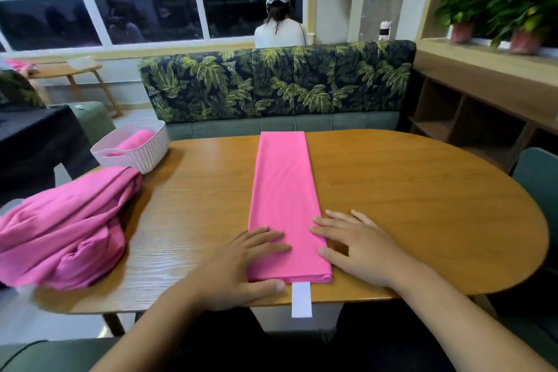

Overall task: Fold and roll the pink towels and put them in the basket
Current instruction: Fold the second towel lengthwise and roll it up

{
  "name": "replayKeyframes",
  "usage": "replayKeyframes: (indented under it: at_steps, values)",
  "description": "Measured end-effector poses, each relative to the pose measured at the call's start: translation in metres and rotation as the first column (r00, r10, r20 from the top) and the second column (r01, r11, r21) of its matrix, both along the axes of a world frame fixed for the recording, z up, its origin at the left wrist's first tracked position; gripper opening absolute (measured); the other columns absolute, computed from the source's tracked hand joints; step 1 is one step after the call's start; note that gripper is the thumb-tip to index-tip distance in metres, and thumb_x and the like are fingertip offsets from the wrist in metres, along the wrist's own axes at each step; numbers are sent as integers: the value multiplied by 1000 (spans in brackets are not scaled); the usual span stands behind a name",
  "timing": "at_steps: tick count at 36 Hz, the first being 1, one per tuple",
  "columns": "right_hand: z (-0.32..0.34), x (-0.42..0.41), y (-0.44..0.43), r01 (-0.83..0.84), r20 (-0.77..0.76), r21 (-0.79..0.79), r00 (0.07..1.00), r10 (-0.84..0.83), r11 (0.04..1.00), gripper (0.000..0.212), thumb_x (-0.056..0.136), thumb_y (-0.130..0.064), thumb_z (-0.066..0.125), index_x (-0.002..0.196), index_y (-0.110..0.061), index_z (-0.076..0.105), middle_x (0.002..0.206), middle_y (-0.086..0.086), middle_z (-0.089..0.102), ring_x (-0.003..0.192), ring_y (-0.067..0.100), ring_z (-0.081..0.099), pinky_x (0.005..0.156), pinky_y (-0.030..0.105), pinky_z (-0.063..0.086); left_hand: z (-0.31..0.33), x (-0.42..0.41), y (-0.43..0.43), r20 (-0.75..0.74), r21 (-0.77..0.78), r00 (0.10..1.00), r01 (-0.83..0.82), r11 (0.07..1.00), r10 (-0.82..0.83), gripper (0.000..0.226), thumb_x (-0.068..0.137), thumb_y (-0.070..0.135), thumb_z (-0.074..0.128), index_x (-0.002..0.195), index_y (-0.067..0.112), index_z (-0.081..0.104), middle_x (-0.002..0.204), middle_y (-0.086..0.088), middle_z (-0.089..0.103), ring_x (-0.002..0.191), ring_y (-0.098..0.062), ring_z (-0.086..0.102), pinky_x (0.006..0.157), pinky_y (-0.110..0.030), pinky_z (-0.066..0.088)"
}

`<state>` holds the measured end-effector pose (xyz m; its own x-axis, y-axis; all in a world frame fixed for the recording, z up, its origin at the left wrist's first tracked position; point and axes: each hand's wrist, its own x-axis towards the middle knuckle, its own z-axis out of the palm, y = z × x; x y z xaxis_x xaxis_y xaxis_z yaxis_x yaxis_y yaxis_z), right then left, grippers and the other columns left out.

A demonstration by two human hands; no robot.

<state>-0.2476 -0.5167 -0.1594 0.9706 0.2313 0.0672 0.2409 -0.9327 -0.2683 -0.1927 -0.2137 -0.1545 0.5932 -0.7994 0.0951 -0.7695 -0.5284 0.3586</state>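
A pink towel (285, 190), folded into a long narrow strip, lies down the middle of the wooden table (407, 190). My left hand (241, 263) rests flat at its near left corner, fingers straight on the cloth, thumb along the near edge. My right hand (353, 244) lies flat at the strip's right edge, fingertips touching the cloth. A white woven basket (142, 157) stands at the table's far left with a pink towel (136, 139) inside. A heap of unfolded pink towels (63, 229) lies on the left end of the table.
A white label strip (301, 300) hangs over the table's near edge below the towel. A leaf-patterned bench (277, 81) runs behind the table. A person (279, 27) sits beyond it, facing away. Wooden shelves (471, 118) and potted plants (498, 6) are at the right.
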Motion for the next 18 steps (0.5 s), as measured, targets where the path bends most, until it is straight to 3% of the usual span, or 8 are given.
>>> replayKeyframes:
  at_steps: [5, 11, 15, 18]
  values:
    - [-7, -14, -2, -32, 91, 96, 996, 23, 995, 48, 91, -74, 47, 133, -56, 62, 145, -43, 45, 145, -19, 20, 128, 33, 10, -2, -4, -2, 53, -203, 998, 27, 979, -17, 51, 88, 66, 72, 130, 37, 68, 136, 23, 59, 132, 3, 49, 114, -33, 40]
    - [-6, -18, -2, -142, 178, 205, 978, 105, 969, 21, 92, -56, 66, 110, -56, 75, 127, -41, 61, 135, -14, 42, 123, 32, 22, -2, -7, -2, 116, -254, 993, 62, 965, -34, 36, 89, 58, 76, 113, 31, 75, 117, 19, 66, 115, -1, 60, 101, -34, 48]
    - [-8, -23, -3, -243, 240, 259, 954, 182, 935, 16, 92, -44, 73, 106, -46, 81, 122, -34, 68, 129, -8, 54, 120, 36, 34, -5, -10, -1, 196, -255, 980, 95, 962, -44, 27, 93, 51, 75, 107, 27, 77, 105, 15, 67, 102, -7, 63, 95, -35, 50]
    - [-6, -26, -3, -271, 239, 314, 950, 201, 910, 18, 92, -30, 77, 107, -36, 83, 121, -27, 71, 125, -4, 59, 114, 28, 42, -5, -13, -6, 240, -242, 970, 98, 965, -39, 21, 99, 45, 69, 102, 26, 76, 100, 14, 67, 94, -8, 62, 87, -31, 51]
